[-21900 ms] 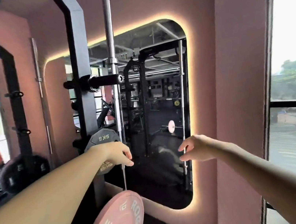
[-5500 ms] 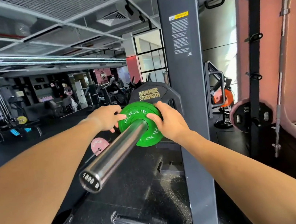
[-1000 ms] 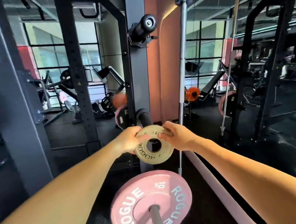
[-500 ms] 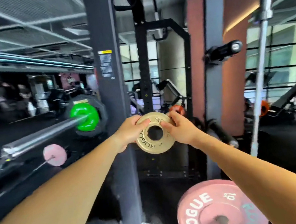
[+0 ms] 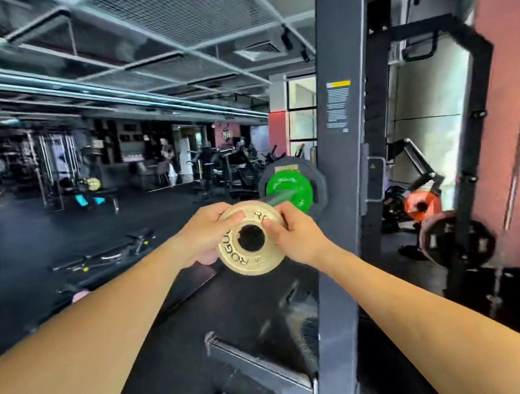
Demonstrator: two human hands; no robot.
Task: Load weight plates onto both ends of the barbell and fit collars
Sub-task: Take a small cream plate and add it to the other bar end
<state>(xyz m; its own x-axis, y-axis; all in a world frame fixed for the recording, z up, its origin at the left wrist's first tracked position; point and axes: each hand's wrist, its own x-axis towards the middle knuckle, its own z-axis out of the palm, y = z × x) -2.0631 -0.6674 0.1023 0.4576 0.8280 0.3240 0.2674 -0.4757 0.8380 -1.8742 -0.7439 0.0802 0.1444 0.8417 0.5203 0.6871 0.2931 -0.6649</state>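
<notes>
Gripping small round gold metal weight plate (image 5: pixel 249 241) with both hands at frame centre, face toward camera, centre hole open. Left hand (image 5: pixel 205 233) curled round rim at 9 o'clock, thumb on face; right hand (image 5: pixel 294 232) pinching rim at 3 o'clock. Beyond plate at 1 o'clock, steel barbell sleeve (image 5: pixel 280 197) already carrying round green plate (image 5: pixel 290 191) against larger black plate (image 5: pixel 291 166). Dark grey rack upright (image 5: pixel 344 164) at 3 o'clock. Blurred throughout.

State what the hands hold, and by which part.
Both hands, left and right, grip the gold plate by opposite sides of its rim.
</notes>
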